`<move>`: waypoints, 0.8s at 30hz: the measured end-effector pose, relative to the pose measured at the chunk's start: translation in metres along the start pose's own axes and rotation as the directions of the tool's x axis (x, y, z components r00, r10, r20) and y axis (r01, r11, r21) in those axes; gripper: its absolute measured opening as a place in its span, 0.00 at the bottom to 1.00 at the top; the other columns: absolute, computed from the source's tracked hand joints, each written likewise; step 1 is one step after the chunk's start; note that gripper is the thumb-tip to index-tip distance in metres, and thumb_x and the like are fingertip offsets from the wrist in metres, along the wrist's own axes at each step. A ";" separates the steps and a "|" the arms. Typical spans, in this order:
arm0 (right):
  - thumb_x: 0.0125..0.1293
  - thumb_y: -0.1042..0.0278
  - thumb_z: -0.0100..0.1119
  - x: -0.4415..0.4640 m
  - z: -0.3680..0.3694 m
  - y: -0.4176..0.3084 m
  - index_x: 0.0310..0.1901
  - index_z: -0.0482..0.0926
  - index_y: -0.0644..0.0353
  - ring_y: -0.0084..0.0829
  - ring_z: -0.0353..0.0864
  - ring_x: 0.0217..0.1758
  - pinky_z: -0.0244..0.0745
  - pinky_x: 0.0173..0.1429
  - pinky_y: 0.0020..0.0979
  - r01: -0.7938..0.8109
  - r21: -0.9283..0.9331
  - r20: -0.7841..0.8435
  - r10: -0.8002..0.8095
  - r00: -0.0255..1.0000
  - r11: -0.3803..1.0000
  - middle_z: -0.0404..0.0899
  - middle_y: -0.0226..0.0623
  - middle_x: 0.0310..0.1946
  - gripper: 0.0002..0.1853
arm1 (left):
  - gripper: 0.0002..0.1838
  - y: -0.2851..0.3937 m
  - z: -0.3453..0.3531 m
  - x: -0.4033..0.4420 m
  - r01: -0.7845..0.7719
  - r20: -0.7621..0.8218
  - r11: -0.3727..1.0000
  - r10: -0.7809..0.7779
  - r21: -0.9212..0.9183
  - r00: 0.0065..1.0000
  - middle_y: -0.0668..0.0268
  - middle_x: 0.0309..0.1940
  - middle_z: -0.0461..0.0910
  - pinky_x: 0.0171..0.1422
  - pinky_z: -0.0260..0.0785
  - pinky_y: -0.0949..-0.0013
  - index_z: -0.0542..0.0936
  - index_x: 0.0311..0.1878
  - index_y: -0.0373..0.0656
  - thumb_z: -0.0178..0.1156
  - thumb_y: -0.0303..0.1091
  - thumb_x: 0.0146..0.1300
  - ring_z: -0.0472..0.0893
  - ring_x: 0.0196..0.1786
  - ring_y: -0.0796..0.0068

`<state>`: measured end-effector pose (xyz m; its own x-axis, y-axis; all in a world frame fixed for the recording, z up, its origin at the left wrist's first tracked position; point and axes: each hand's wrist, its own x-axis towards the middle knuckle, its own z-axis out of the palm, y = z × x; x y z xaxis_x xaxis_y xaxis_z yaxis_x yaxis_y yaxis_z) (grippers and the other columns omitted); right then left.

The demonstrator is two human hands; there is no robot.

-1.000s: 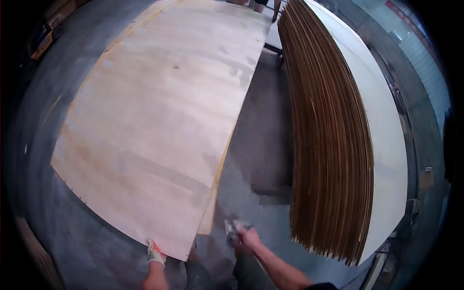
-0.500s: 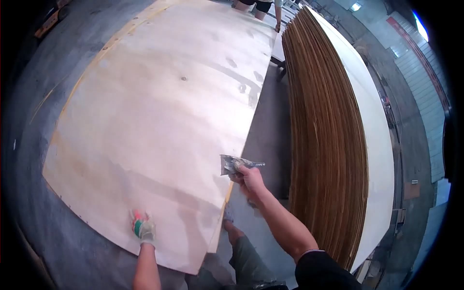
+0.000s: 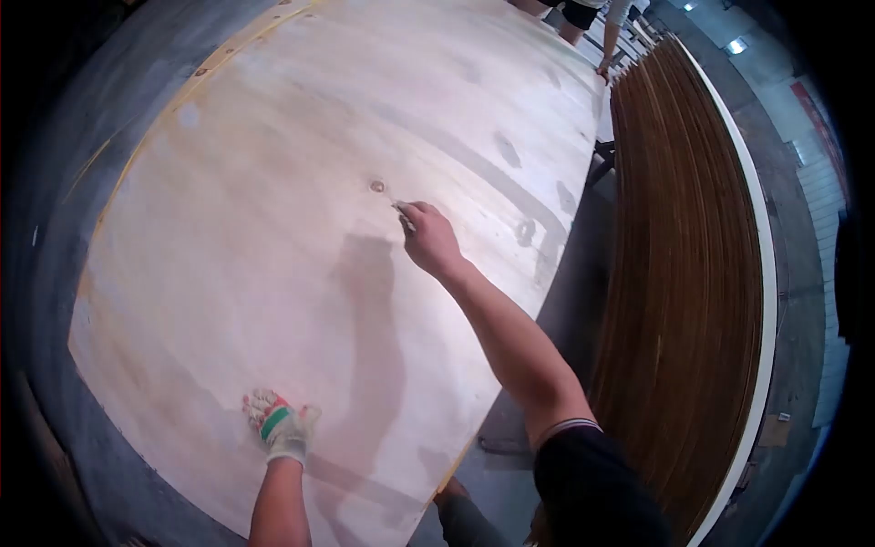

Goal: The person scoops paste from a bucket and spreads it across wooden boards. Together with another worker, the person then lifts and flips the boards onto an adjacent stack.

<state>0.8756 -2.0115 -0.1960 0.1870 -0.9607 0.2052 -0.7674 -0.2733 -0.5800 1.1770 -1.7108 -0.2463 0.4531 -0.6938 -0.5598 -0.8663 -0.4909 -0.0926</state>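
Observation:
A large pale wooden sheet [image 3: 246,273] fills the middle of the view. My left hand [image 3: 281,424], in a white glove with green and red, rests on its near part, fingers spread and holding nothing. Farther up the sheet, my bare right hand [image 3: 430,239] is closed on a scraper [image 3: 404,217], seen nearly edge-on. The scraper's tip is just below and right of a dark round knot [image 3: 376,186]. My right arm casts a shadow over the sheet.
On the right stands a tall stack of thin brown sheets [image 3: 688,273] with a white edge. At the far end, another person [image 3: 580,16] has a hand at the sheet's corner. Grey floor [image 3: 55,246] shows on the left.
My right hand has come up from beside the sheet to the knot with the scraper. My left hand has gone from the near edge onto the surface, and its fingers are now spread.

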 end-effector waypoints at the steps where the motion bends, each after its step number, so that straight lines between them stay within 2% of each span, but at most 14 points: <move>1: 0.64 0.75 0.54 0.021 0.016 0.006 0.51 0.81 0.60 0.48 0.79 0.54 0.78 0.55 0.41 0.105 -0.083 0.017 -0.104 0.994 0.991 0.82 0.46 0.49 0.15 | 0.64 -0.001 0.002 0.003 0.007 0.003 1.000 -0.007 0.005 1.000 0.33 0.78 0.49 0.85 0.32 0.45 0.50 0.77 0.22 0.65 0.65 0.51 0.41 0.82 0.35; 3: 0.61 0.77 0.54 0.052 0.044 0.012 0.51 0.79 0.60 0.46 0.77 0.58 0.77 0.59 0.41 0.123 -0.149 0.087 -0.111 0.990 0.981 0.80 0.43 0.53 0.16 | 0.65 -0.007 0.003 0.005 -0.048 0.035 0.998 0.049 -0.027 0.998 0.33 0.78 0.49 0.85 0.28 0.44 0.50 0.76 0.21 0.66 0.66 0.51 0.40 0.82 0.34; 5: 0.61 0.77 0.57 0.075 0.069 0.017 0.61 0.75 0.61 0.46 0.75 0.63 0.77 0.62 0.41 0.087 -0.289 0.174 -0.037 0.984 0.953 0.77 0.44 0.59 0.24 | 0.67 0.001 -0.008 0.005 -0.045 0.060 0.998 0.047 -0.036 0.997 0.33 0.78 0.48 0.85 0.28 0.42 0.50 0.76 0.19 0.67 0.68 0.51 0.39 0.82 0.33; 6: 0.64 0.75 0.52 0.078 0.089 0.026 0.50 0.77 0.66 0.47 0.76 0.60 0.76 0.62 0.43 0.147 -0.391 0.138 -0.100 0.985 0.908 0.78 0.47 0.54 0.14 | 0.68 0.005 -0.008 0.006 -0.031 0.092 1.000 0.031 -0.005 0.995 0.35 0.79 0.47 0.85 0.27 0.44 0.49 0.77 0.21 0.68 0.69 0.50 0.39 0.83 0.35; 7: 0.64 0.75 0.52 0.071 0.107 0.031 0.50 0.77 0.66 0.47 0.76 0.60 0.76 0.62 0.43 0.145 -0.386 0.142 -0.097 0.985 0.911 0.78 0.47 0.54 0.14 | 0.69 0.002 -0.007 0.008 -0.018 0.125 0.999 0.014 0.029 0.992 0.36 0.79 0.45 0.85 0.27 0.45 0.47 0.78 0.23 0.68 0.69 0.50 0.38 0.83 0.36; 9: 0.65 0.74 0.50 0.044 0.130 0.027 0.49 0.77 0.69 0.49 0.75 0.61 0.76 0.63 0.43 0.199 -0.457 -0.149 -0.295 0.944 0.867 0.77 0.50 0.54 0.13 | 0.70 -0.005 0.001 0.011 -0.024 0.123 1.000 0.024 -0.001 0.992 0.34 0.79 0.46 0.85 0.28 0.44 0.48 0.77 0.22 0.69 0.70 0.49 0.40 0.83 0.35; 11: 0.65 0.74 0.50 0.030 0.102 0.009 0.56 0.77 0.66 0.50 0.73 0.64 0.76 0.64 0.44 0.162 -0.392 -0.051 -0.197 0.979 0.906 0.76 0.50 0.58 0.18 | 0.70 0.000 -0.007 0.008 0.010 0.092 0.999 -0.007 -0.035 0.996 0.33 0.78 0.47 0.85 0.29 0.42 0.49 0.76 0.21 0.69 0.70 0.47 0.41 0.82 0.34; 13: 0.63 0.74 0.53 0.023 0.067 -0.014 0.61 0.76 0.60 0.50 0.72 0.67 0.75 0.66 0.43 0.009 -0.247 0.431 0.102 0.897 0.969 0.75 0.50 0.62 0.23 | 0.70 0.004 -0.025 0.005 -0.002 0.085 0.999 0.006 -0.052 0.996 0.33 0.78 0.47 0.85 0.29 0.41 0.50 0.76 0.21 0.69 0.70 0.47 0.40 0.82 0.33; 15: 0.64 0.75 0.56 -0.023 0.052 -0.031 0.62 0.76 0.56 0.51 0.75 0.64 0.75 0.65 0.44 0.023 -0.057 0.415 0.003 0.910 0.998 0.77 0.49 0.60 0.23 | 0.69 0.007 -0.025 0.000 -0.006 0.101 0.998 0.013 -0.063 0.995 0.33 0.78 0.48 0.84 0.30 0.40 0.50 0.76 0.21 0.69 0.69 0.47 0.40 0.82 0.33; 17: 0.68 0.73 0.58 -0.103 0.037 -0.061 0.62 0.76 0.59 0.55 0.76 0.62 0.74 0.66 0.42 -0.063 0.158 0.223 0.026 0.974 0.985 0.78 0.50 0.59 0.21 | 0.66 0.003 -0.017 0.002 0.004 0.058 0.996 0.001 -0.091 0.998 0.31 0.77 0.48 0.84 0.32 0.38 0.50 0.76 0.21 0.67 0.67 0.51 0.41 0.81 0.30; 19: 0.73 0.68 0.57 -0.200 0.012 -0.096 0.65 0.74 0.61 0.49 0.79 0.62 0.74 0.66 0.39 -0.122 0.350 0.097 0.093 0.991 0.929 0.78 0.49 0.60 0.20 | 0.62 -0.001 -0.018 0.002 -0.072 0.020 0.992 0.075 -0.101 0.997 0.33 0.77 0.50 0.83 0.33 0.38 0.54 0.75 0.23 0.66 0.65 0.52 0.42 0.81 0.30; 21: 0.75 0.67 0.57 -0.309 -0.023 -0.143 0.66 0.73 0.64 0.39 0.79 0.63 0.74 0.66 0.37 -0.450 0.460 0.185 0.413 0.892 0.765 0.80 0.44 0.59 0.22 | 0.54 -0.013 -0.009 0.001 -0.178 -0.066 0.981 0.173 -0.083 0.983 0.37 0.76 0.55 0.83 0.37 0.40 0.61 0.74 0.28 0.66 0.61 0.54 0.47 0.81 0.33; 23: 0.78 0.66 0.52 -0.429 -0.044 -0.180 0.65 0.75 0.65 0.33 0.78 0.63 0.74 0.65 0.35 -0.743 0.567 0.286 0.761 0.583 0.356 0.80 0.39 0.58 0.19 | 0.47 -0.044 -0.008 -0.002 -0.346 -0.140 0.923 0.325 -0.169 0.935 0.41 0.76 0.58 0.83 0.43 0.47 0.65 0.73 0.32 0.65 0.58 0.59 0.52 0.80 0.41; 24: 0.79 0.65 0.50 -0.489 -0.053 -0.198 0.65 0.75 0.64 0.33 0.79 0.63 0.75 0.65 0.37 -0.723 0.671 0.329 0.809 0.487 0.163 0.80 0.38 0.59 0.19 | 0.43 -0.076 -0.008 -0.007 -0.461 -0.155 0.850 0.434 -0.256 0.887 0.43 0.77 0.59 0.83 0.47 0.52 0.66 0.73 0.34 0.63 0.57 0.63 0.55 0.80 0.47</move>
<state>0.9033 -1.4857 -0.1398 -0.3278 -0.7053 -0.6286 0.1517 0.6174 -0.7719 1.2416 -1.6730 -0.2286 0.0583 -0.9104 -0.4097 -0.8910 -0.2325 0.3899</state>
